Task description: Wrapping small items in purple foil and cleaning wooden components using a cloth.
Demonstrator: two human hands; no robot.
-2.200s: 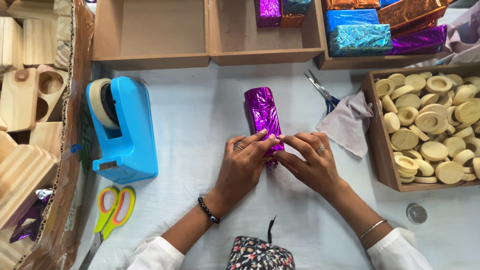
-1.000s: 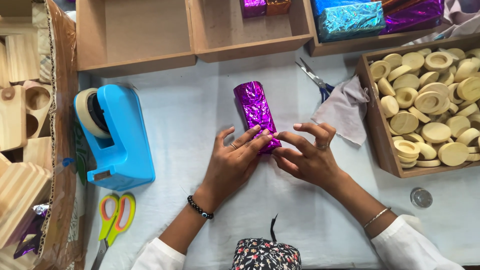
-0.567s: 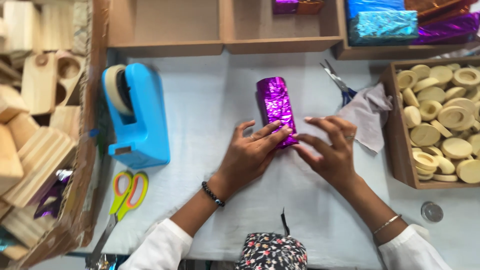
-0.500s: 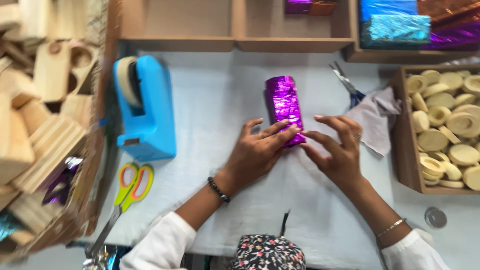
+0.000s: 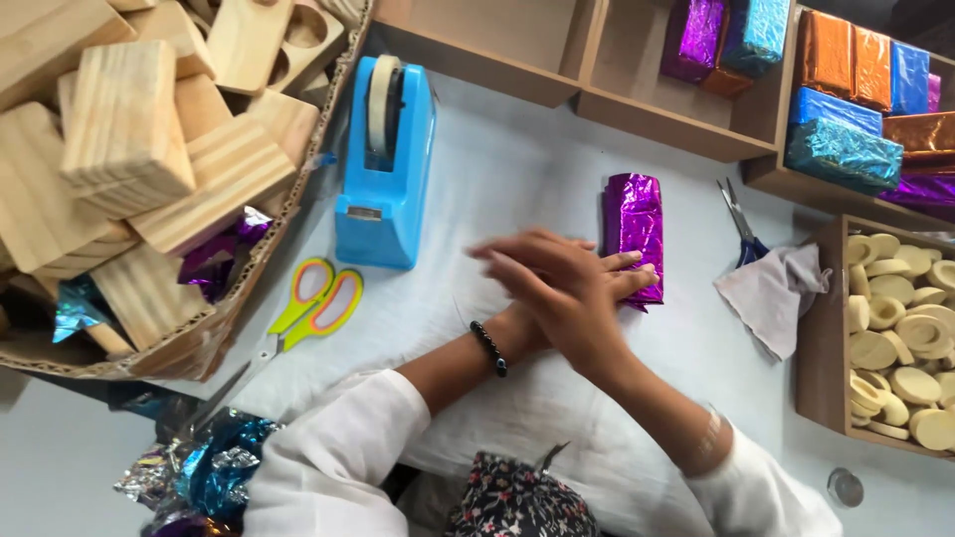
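Observation:
A block wrapped in purple foil (image 5: pixel 634 224) lies on the white table, pointing away from me. My left hand (image 5: pixel 629 275), with a black bead bracelet on its wrist, presses its fingers on the block's near end and is mostly hidden. My right hand (image 5: pixel 552 288) crosses over the left one. Its fingers are spread and blurred, stretched left toward the blue tape dispenser (image 5: pixel 388 179), and it holds nothing.
Yellow and red scissors (image 5: pixel 318 298) lie below the dispenser. A cardboard box of wooden blocks (image 5: pixel 129 149) fills the left. Small scissors (image 5: pixel 741 224), a grey cloth (image 5: pixel 771 298) and a tray of wooden discs (image 5: pixel 895 338) are right. Foil-wrapped blocks (image 5: pixel 846 149) sit in far shelves.
My right hand has left the block's end and swung left across my left hand toward the tape dispenser. The view has shifted to the left. The left hand stays on the block.

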